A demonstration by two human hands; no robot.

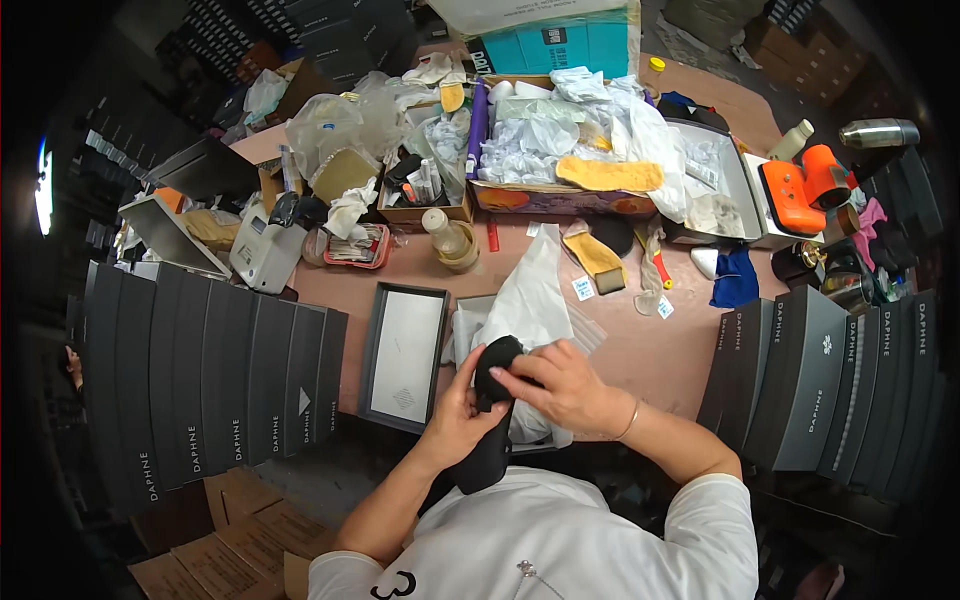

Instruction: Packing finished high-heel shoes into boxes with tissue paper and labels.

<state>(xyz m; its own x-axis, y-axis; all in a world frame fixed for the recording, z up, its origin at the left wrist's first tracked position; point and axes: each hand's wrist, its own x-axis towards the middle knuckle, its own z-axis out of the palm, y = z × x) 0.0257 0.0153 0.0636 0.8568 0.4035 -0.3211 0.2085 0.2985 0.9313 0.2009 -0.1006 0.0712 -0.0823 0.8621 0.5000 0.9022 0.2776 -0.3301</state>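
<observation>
Close in front of my body I hold a black shoe (482,462) with both hands; its exact cut is hard to make out. My left hand (458,415) is closed around its side, thumb and fingers near the upper end. From the right, my right hand (572,388) closes its fingers on the upper end of the shoe. White tissue paper (530,285) spreads up and away just beyond my hands, over a box partly hidden beneath. To the left of my hands lies a dark grey box part (405,345) with a white inside.
Dark grey shoe boxes stand in rows at left (215,370) and right (800,390). Farther back are a carton of crumpled paper (560,200), a plastic bottle (445,235), a yellow brush-like pad (597,258), a blue cloth (735,278) and an orange machine (800,195).
</observation>
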